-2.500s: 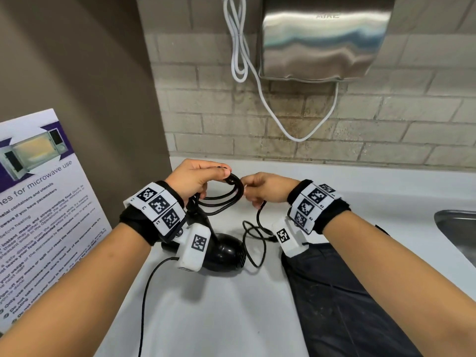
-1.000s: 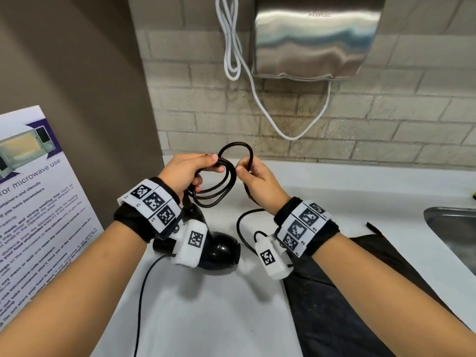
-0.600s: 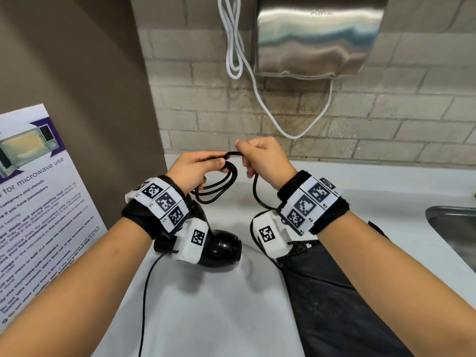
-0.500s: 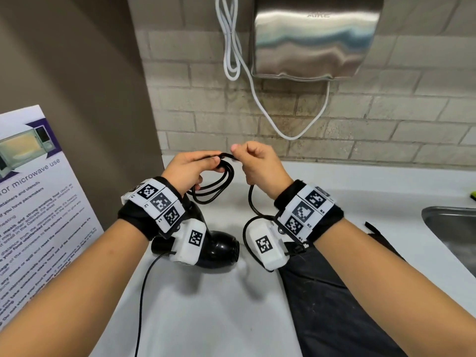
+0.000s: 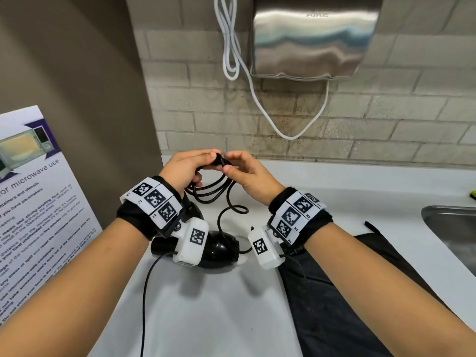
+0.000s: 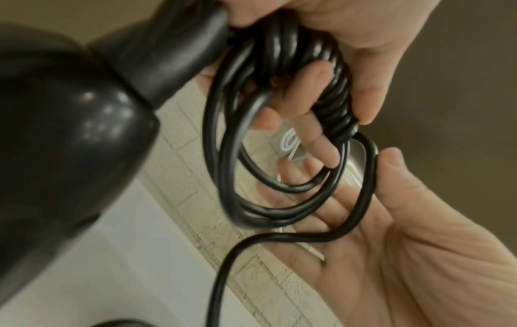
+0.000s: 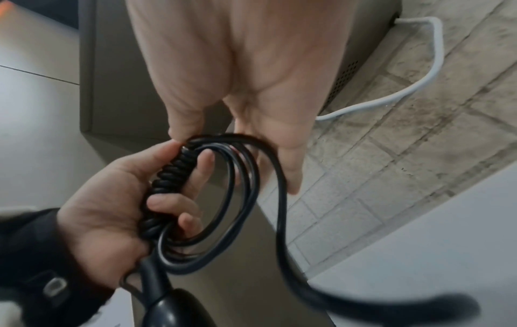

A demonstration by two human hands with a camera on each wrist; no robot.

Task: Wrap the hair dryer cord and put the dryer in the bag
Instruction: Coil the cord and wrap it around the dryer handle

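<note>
So the left hand [image 5: 184,167] has its grip clamped on the coiled loops of the black cord [image 5: 210,191], fingers curled round the ribbed strain-relief bit right where it leaves the handle; the right hand [image 5: 248,173] sits at its 3 o'clock, thumb and fingers pinched on the top of the same coil, so both grips are closed on the cord; the hair dryer [image 5: 219,249] hangs below the left wrist, at about 6 o'clock from the hands, body just over the white counter [image 5: 206,318], can't tell if it's touching; loose cord trails down in a squiggle between the wrists; the black bag [image 5: 334,318] lies flat on the counter at 4 o'clock from the dryer, under the right forearm.
</note>
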